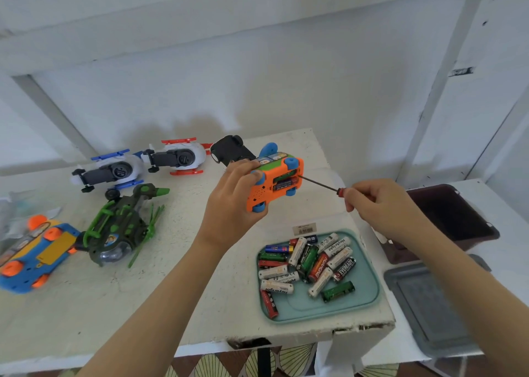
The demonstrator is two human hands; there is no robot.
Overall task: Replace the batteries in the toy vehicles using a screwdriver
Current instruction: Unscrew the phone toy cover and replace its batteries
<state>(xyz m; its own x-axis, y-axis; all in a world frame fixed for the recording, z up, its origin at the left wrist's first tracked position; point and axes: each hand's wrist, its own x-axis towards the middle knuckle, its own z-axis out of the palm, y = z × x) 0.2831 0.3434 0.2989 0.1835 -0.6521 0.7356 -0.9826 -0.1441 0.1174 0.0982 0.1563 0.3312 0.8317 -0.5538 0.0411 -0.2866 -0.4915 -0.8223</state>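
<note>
My left hand point(233, 197) grips an orange toy car point(274, 182) with blue wheels, held above the table with its underside turned up. Its battery bay is open and batteries show inside. My right hand point(378, 205) pinches the red handle of a thin screwdriver point(320, 184). The shaft points left and its tip reaches the edge of the open bay. Below both hands a teal tray point(369, 285) holds several loose AA batteries point(309, 262).
On the white table point(114, 305) lie a blue-and-white helicopter point(108, 170), a red-and-white helicopter point(179, 157), a black toy car point(230, 150), a green helicopter point(123, 228) and a blue-orange car point(34, 253). A dark bin point(446, 216) and a grey lid point(429, 302) sit right.
</note>
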